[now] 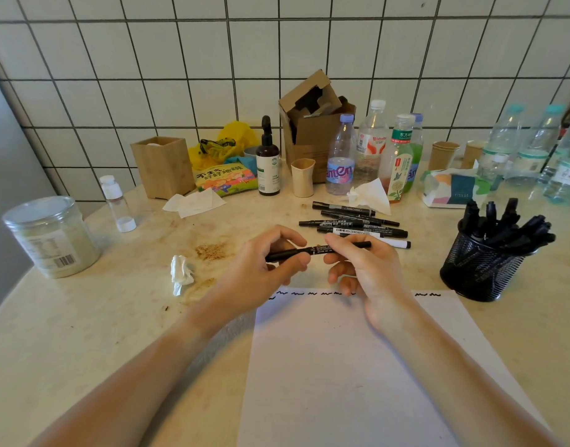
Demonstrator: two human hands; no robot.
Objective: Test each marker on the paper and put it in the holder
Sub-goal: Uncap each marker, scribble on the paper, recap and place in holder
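Observation:
I hold one black marker [312,250] level above the top edge of the white paper [358,366]. My left hand [264,269] pinches its left end and my right hand [364,262] pinches its right half. A row of short black squiggles [296,293] runs along the paper's top edge. Several more black markers [358,222] lie side by side on the table just behind my hands. The black mesh holder [480,269] stands at the right, with several markers in it.
A crumpled tissue [181,274] and brown crumbs [209,251] lie left of my hands. A plastic jar [51,237] stands at far left. Bottles [370,150], cups, a cardboard box [312,124], a wooden box [164,166] and a tissue pack [451,188] line the tiled wall.

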